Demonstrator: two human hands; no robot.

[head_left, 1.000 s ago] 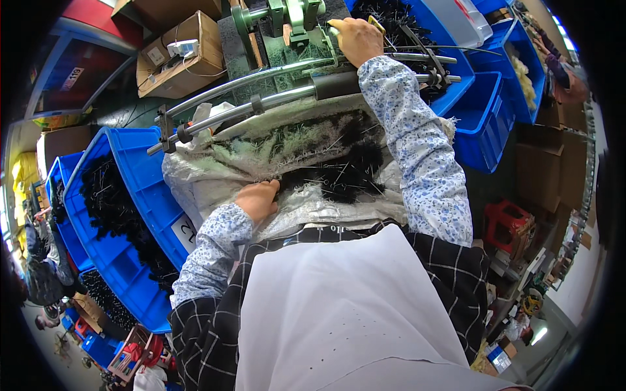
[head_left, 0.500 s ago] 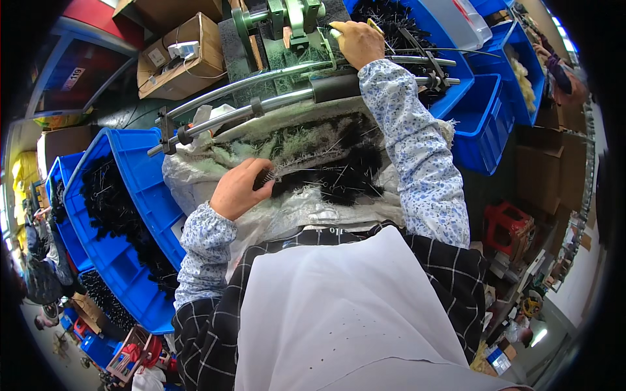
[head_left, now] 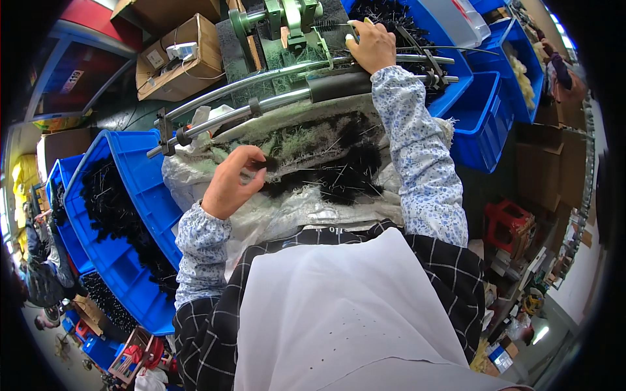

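Note:
My left hand point(head_left: 229, 184) is closed in a pinch on a small black-bristled brush point(head_left: 266, 163), held over the pile of black wire brushes point(head_left: 345, 176) on the whitish plastic sheet point(head_left: 313, 203). My right hand point(head_left: 374, 47) reaches to the green machine point(head_left: 297, 29) beyond the metal rails. Its thumb and fingers come together at the end of a thin, dark twisted-wire brush point(head_left: 331, 25), which stretches left toward the machine head. Part of that grip is hidden behind the fingers.
Two curved metal rails point(head_left: 225, 120) with a dark padded sleeve point(head_left: 340, 87) cross before the machine. A blue bin point(head_left: 140, 189) of black brushes stands left, and another blue bin point(head_left: 450, 62) right. A cardboard box point(head_left: 179, 58) sits far left; a red stool point(head_left: 508, 227) is at right.
My left hand has lifted slightly up and left from the pile with a brush in its fingers. My right hand has shifted a little right, and a dark brush now shows beside its fingertips.

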